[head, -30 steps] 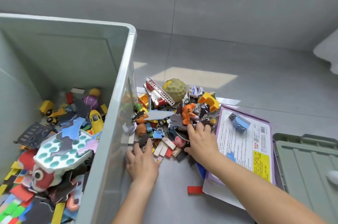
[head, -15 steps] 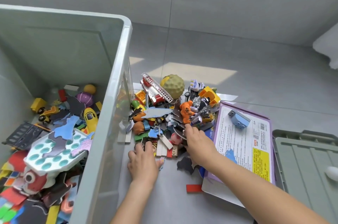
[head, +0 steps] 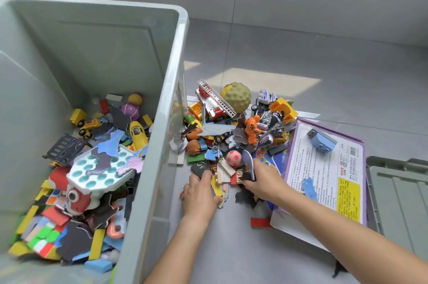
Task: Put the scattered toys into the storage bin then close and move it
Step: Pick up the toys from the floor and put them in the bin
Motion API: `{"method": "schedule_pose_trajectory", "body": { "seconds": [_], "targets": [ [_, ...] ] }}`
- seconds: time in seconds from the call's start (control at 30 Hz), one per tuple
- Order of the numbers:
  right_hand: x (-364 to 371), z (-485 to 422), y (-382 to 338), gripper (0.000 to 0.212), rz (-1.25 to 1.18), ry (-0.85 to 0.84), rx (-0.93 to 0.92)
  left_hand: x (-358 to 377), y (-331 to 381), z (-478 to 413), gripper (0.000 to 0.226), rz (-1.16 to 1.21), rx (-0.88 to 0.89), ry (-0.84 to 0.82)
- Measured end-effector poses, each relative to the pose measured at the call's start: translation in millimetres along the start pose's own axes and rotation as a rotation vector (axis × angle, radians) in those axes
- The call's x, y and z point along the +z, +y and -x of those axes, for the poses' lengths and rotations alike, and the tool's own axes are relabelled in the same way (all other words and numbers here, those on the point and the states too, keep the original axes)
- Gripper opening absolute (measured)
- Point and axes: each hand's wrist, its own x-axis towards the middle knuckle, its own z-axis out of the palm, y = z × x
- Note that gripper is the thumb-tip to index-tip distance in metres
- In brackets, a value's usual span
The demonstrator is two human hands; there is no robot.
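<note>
**Reaching Into the Toy Pile Beside the Bin**

The scattered toys lie in a heap on the grey floor, pressed against the outer right wall of the storage bin. A red and white fire truck, a bumpy olive ball, an orange figure and a pink ball sit among flat puzzle pieces and wooden blocks.

Both hands are at the near edge of this heap. The left hand lies low on the floor, its fingers held together and stretched forward onto a dark piece, the thumb spread out to the side. The right hand is just beside it. Its fingers are curled down and pinch a few flat puzzle pieces, one of which stands on edge against them.

The bin is open and already holds many toys across its bottom, among them a yellow car and a white tray with teal dimples.

To the right of the heap lies a flat purple box with printed text, and a blue brick rests on it. A red strip lies on the floor by the box's near corner. The bin's grey-green lid lies on the floor at the far right, just beside the box.
</note>
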Motion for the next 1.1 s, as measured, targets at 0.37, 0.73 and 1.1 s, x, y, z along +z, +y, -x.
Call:
{"method": "schedule_pose_trajectory", "body": {
  "seconds": [0.37, 0.73, 1.1],
  "targets": [
    [-12.1, -2.7, 12.9, 0.033, 0.124, 0.018, 0.064, -0.8, -7.4, 11.1, 0.064, 0.049, 0.049, 0.082],
    [20.8, 14.4, -4.7, 0.059, 0.562, -0.131, -0.081, 21.4, -2.4, 30.0, 0.086, -0.093, 0.076, 0.134],
    [34.1, 19.4, -1.3, 0.039, 0.505, -0.153, -0.079, 33.2, -10.5, 27.5, 0.037, -0.050, 0.137, 0.150]
  ]
}}
